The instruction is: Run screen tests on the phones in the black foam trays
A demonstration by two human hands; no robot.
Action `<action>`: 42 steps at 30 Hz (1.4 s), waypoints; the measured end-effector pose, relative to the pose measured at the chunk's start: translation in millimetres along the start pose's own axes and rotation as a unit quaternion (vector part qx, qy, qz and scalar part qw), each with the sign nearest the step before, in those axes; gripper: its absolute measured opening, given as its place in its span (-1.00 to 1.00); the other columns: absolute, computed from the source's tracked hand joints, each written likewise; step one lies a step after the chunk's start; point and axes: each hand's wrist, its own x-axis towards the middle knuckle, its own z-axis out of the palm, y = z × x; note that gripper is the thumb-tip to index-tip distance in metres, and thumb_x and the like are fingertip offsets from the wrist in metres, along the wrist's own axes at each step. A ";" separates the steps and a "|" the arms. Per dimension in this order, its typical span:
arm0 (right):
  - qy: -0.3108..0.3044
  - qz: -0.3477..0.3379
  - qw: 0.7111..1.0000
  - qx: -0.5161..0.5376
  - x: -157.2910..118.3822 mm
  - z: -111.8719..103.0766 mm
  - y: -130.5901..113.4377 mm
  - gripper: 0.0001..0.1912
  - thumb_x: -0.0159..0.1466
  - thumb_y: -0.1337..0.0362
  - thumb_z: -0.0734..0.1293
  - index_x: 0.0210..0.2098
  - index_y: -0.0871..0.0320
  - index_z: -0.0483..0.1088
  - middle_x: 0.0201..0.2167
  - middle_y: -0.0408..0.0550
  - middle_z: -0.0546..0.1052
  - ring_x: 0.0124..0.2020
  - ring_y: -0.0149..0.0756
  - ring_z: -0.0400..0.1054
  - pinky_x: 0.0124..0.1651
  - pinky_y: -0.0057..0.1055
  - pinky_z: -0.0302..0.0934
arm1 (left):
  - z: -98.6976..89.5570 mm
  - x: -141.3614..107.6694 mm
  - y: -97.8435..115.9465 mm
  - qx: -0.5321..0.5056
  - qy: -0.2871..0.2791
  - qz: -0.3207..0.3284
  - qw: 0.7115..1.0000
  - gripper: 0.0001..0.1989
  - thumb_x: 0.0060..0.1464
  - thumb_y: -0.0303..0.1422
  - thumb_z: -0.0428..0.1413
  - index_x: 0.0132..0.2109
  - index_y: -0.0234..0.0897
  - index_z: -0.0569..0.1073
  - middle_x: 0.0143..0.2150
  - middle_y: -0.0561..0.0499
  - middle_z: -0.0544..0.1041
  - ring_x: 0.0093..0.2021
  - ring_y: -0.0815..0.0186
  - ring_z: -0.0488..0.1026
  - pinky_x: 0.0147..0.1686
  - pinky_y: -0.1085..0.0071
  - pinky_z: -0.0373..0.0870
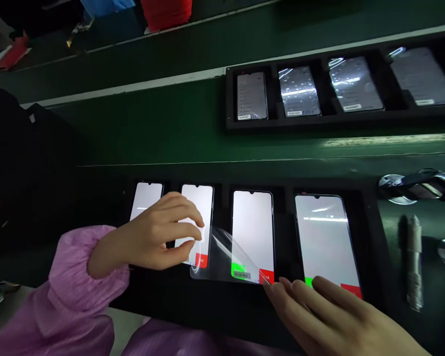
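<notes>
Several phones with lit screens lie in a black tray. My right hand pinches a corner of a clear protective film. The film slants across the lower left of the third phone from the left and over the gap beside it. White screen with green and red blocks at the bottom shows on that phone. My left hand hovers over the second phone, its fingers curved and apart with nothing visible between them. Partly behind my right hand is the rightmost phone; the leftmost phone is partly covered by my left hand.
Another black tray with several phones stands farther back on the green bench. At right lie a wrapped pen-like tool and a dark object with shiny round parts. Red material sits at the back.
</notes>
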 end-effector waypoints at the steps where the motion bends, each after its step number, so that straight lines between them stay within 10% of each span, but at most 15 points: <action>1: 0.005 0.001 1.000 0.001 4.0 1.3 5.6 -0.62 0.37 0.59 0.20 -0.18 0.22 0.65 -0.20 -0.05 0.64 -0.25 -0.27 0.46 -0.35 -0.23 0.35 | 1.3 2.6 -8.1 0.006 -0.007 -0.004 1.000 -0.80 0.31 -0.55 0.16 -0.09 -0.16 0.62 -0.09 -0.01 0.72 -0.07 0.22 0.68 0.04 0.19 0.61; 5: 0.016 -0.001 0.998 0.069 26.7 12.6 36.1 -0.69 0.46 0.55 0.23 -0.21 0.21 0.61 -0.29 -0.07 0.60 -0.38 -0.34 0.39 -0.43 -0.27 0.26 | 5.6 3.1 -35.7 0.154 0.008 -0.134 0.979 -0.76 0.44 -0.39 0.11 0.04 -0.17 0.69 0.05 -0.15 0.66 0.09 0.05 0.59 0.12 -0.03 0.53; 8: 0.062 0.127 0.974 0.175 48.3 22.3 69.7 -0.75 0.54 0.40 0.28 -0.21 0.12 0.58 -0.30 -0.11 0.58 -0.42 -0.41 0.42 -0.47 -0.38 0.24 | 8.3 1.5 -46.6 0.226 0.009 -0.222 0.949 -0.71 0.47 -0.29 0.07 0.02 -0.12 0.71 0.18 -0.19 0.59 0.24 -0.09 0.48 0.22 -0.20 0.43; 12: 0.105 0.310 0.913 0.242 67.2 23.6 104.5 -0.93 0.47 0.23 0.45 -0.19 0.03 0.56 -0.33 -0.11 0.57 -0.51 -0.36 0.37 -0.52 -0.34 0.24 | 12.9 2.0 -48.4 0.194 0.016 -0.243 0.950 -0.76 0.42 -0.32 0.09 0.00 -0.17 0.68 0.19 -0.17 0.57 0.29 -0.08 0.43 0.22 -0.13 0.46; 17: 0.151 0.423 0.839 0.307 66.8 9.4 92.1 -0.91 0.41 0.15 0.51 -0.21 -0.03 0.57 -0.28 -0.09 0.60 -0.37 -0.20 0.48 -0.40 -0.22 0.31 | 8.5 -4.6 -46.2 0.248 0.009 -0.229 0.941 -0.77 0.42 -0.27 0.14 -0.04 -0.13 0.71 0.28 -0.18 0.59 0.35 -0.19 0.43 0.28 -0.30 0.39; 26: 0.146 0.434 0.854 0.246 51.3 7.4 56.1 -0.90 0.44 0.15 0.51 -0.19 -0.02 0.56 -0.16 -0.11 0.58 -0.47 -0.42 0.32 -0.34 -0.24 0.27 | 7.2 -2.1 -66.4 0.197 0.059 -0.188 0.960 -0.88 0.35 -0.24 0.26 -0.18 0.02 0.71 0.22 0.05 0.71 0.35 -0.06 0.52 0.36 -0.27 0.47; 33: -0.014 0.208 0.959 0.192 29.7 12.9 37.1 -0.70 0.49 0.32 0.34 -0.36 0.07 0.61 -0.09 -0.12 0.63 -0.55 -0.55 0.28 -0.50 -0.39 0.13 | 11.9 -22.8 -24.8 0.109 0.092 -0.125 0.982 -0.89 0.35 -0.39 0.27 -0.16 -0.06 0.67 -0.15 0.14 0.79 -0.12 0.20 0.75 0.01 0.12 0.70; 42: 0.027 0.379 0.903 0.198 49.5 21.1 44.4 -0.93 0.55 0.21 0.31 -0.12 -0.01 0.40 -0.17 -0.07 0.61 -0.50 -0.35 0.36 -0.39 -0.22 0.29 | 11.5 -67.6 21.2 0.008 0.084 -0.120 0.989 -0.86 0.35 -0.50 0.31 -0.03 -0.17 0.67 -0.16 0.14 0.77 -0.19 0.40 0.74 -0.13 0.51 0.70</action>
